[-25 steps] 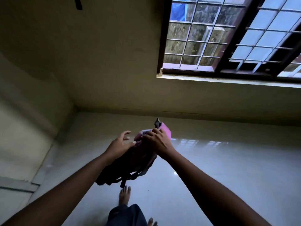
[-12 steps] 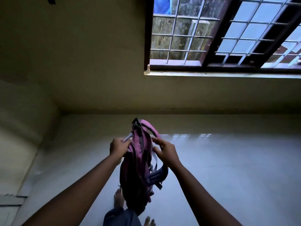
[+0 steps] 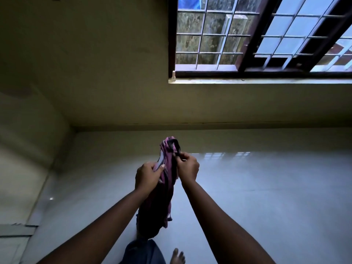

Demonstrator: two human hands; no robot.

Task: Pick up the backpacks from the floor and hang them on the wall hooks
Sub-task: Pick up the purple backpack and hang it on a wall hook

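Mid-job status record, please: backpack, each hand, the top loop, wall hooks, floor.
backpack: pink, lifted off the floor, hanging between both hands
left hand: grips its upper left side
right hand: pinches the black strap at the top loop's base
top loop: black, free, above both hands
wall hooks: none clearly in view
floor: glossy, bare foot below

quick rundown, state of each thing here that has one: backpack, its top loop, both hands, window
backpack, lifted clear of the floor, hanging between both hands, not yet on a hook
top loop, standing free above the hands
left hand, grips the backpack's upper part
right hand, pinches the backpack just below the loop
right window sash, looks swung open
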